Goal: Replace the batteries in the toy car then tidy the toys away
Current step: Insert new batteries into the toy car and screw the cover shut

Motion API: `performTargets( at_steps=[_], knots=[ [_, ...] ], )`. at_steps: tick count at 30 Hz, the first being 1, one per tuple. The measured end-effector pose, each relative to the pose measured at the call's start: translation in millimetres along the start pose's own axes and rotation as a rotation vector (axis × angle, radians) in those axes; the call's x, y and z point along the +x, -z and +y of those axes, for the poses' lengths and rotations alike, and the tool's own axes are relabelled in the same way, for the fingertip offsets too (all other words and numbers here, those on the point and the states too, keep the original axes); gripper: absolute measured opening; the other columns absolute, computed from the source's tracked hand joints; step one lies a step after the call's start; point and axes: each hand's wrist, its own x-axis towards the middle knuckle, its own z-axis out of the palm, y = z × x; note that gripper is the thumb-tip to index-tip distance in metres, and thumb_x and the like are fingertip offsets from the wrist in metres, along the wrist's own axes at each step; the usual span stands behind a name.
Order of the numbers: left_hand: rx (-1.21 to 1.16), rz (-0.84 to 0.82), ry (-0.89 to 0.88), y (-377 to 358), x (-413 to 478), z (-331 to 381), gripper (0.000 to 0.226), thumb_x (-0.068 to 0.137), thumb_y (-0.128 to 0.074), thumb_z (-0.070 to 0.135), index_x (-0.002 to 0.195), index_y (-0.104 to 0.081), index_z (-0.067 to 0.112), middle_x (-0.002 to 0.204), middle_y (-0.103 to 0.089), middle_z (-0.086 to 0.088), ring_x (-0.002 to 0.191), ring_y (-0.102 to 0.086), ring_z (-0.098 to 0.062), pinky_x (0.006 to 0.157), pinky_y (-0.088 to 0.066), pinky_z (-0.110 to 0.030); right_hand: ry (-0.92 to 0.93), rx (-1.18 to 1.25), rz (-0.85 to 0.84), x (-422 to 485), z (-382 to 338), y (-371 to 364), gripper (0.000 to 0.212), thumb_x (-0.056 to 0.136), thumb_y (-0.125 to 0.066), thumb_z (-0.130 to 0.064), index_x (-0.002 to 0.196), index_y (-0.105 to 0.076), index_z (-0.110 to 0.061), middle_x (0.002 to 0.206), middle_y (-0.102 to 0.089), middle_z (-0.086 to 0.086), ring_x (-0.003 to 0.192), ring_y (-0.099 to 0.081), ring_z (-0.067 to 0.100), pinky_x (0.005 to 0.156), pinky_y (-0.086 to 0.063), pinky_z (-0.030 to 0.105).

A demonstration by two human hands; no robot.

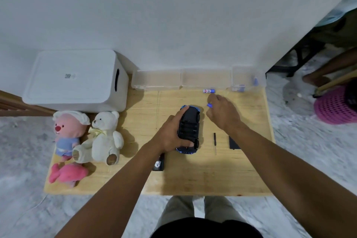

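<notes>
You are gripping the car (190, 127), lying belly up at mid-table, with your left hand (170, 135) wrapped round its side. Your right hand (222, 112) is pinching a blue battery (209, 105) just beside the car's nose. So light a pinch is risking a drop and a roll off the table (193, 179), and the battery could be going in the wrong way round. A spare battery (208, 91) is lying near the boxes (205, 79). The screwdriver (214, 140) and cover (234, 143) are lying by your right forearm, which could sweep them. The plush toys (104, 137) and bin (73, 81) are sitting well to the left.
</notes>
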Motion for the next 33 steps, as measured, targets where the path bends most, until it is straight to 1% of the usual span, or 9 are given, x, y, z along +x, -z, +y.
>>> performTargets(
  at_steps=[4,6,9,12,15,20,23,28,33],
  knots=[
    [-0.036,0.002,0.000,19.6,3.2,2.8,0.129,0.056,-0.097,0.032,0.154,-0.018,0.062,0.133,-0.047,-0.001,0.126,-0.052,-0.021,0.110,-0.048,-0.048,-0.221,0.278,0.057,-2.1,-2.4,15.3,0.023,0.085,-0.053,0.002,0.108,-0.054,-0.003,0.111,-0.054,0.012,0.087,-0.052,0.029,0.071,-0.041,0.035],
    [-0.034,-0.002,0.001,26.1,4.7,5.2,0.128,0.059,-0.097,0.029,0.155,-0.018,0.059,0.133,-0.047,0.000,0.127,-0.050,-0.021,0.110,-0.048,-0.047,-0.310,0.226,0.011,1.9,-1.2,25.3,0.011,0.089,-0.053,-0.012,0.097,-0.055,-0.005,0.099,-0.056,0.010,0.083,-0.051,0.028,0.068,-0.039,0.034],
    [-0.053,-0.007,-0.004,31.1,7.2,7.7,0.129,0.052,-0.096,0.039,0.153,-0.019,0.062,0.134,-0.048,0.001,0.128,-0.051,-0.020,0.108,-0.050,-0.049,-0.325,0.132,-0.073,8.8,2.9,31.8,0.042,0.101,-0.045,-0.041,0.086,-0.065,-0.007,0.085,-0.064,0.013,0.082,-0.059,0.035,0.069,-0.044,0.035],
    [-0.057,-0.006,0.000,33.1,9.7,8.7,0.129,0.048,-0.094,0.046,0.151,-0.018,0.065,0.136,-0.047,0.002,0.130,-0.050,-0.021,0.108,-0.050,-0.050,-0.294,0.090,-0.081,12.8,7.9,22.8,0.032,0.106,-0.042,-0.027,0.101,-0.067,-0.008,0.101,-0.070,0.017,0.094,-0.064,0.040,0.072,-0.043,0.036],
    [-0.052,-0.016,-0.003,34.2,10.4,7.7,0.128,0.050,-0.094,0.045,0.151,-0.018,0.066,0.135,-0.047,0.003,0.129,-0.050,-0.022,0.109,-0.048,-0.050,-0.270,-0.026,-0.049,7.4,4.8,19.4,0.026,0.101,-0.044,-0.010,0.121,-0.059,-0.013,0.113,-0.065,0.010,0.091,-0.064,0.037,0.071,-0.043,0.035],
    [-0.062,-0.022,-0.005,33.2,11.6,3.6,0.128,0.049,-0.093,0.046,0.150,-0.018,0.068,0.135,-0.047,0.004,0.125,-0.054,-0.021,0.108,-0.050,-0.048,-0.176,-0.264,-0.087,4.8,3.1,13.8,0.039,0.105,-0.046,-0.032,0.140,-0.047,-0.016,0.133,-0.049,0.007,0.079,-0.067,0.035,0.063,-0.046,0.033],
    [-0.069,-0.022,-0.014,31.9,12.2,0.8,0.128,0.051,-0.095,0.041,0.151,-0.018,0.066,0.138,-0.046,0.004,0.126,-0.055,-0.020,0.108,-0.051,-0.048,-0.175,-0.278,-0.086,8.8,2.6,9.9,0.033,0.105,-0.046,-0.032,0.132,-0.053,-0.014,0.127,-0.053,0.006,0.079,-0.067,0.034,0.061,-0.043,0.032],
    [-0.060,-0.023,-0.017,33.3,10.1,2.3,0.127,0.060,-0.097,0.029,0.154,-0.018,0.060,0.138,-0.046,0.003,0.127,-0.052,-0.019,0.111,-0.048,-0.047,-0.194,-0.118,-0.023,1.4,-1.9,4.5,0.022,0.100,-0.044,-0.023,0.118,-0.050,-0.012,0.095,-0.066,0.005,0.071,-0.059,0.031,0.061,-0.042,0.033],
    [-0.057,-0.025,-0.016,35.4,10.4,7.8,0.127,0.064,-0.098,0.022,0.159,-0.019,0.052,0.142,-0.045,0.002,0.130,-0.047,-0.016,0.114,-0.045,-0.045,-0.374,0.183,-0.036,-8.3,-5.2,1.5,0.024,0.098,-0.046,-0.027,0.078,-0.051,-0.015,0.073,-0.056,0.000,0.074,-0.056,0.028,0.063,-0.038,0.031]
  ],
)
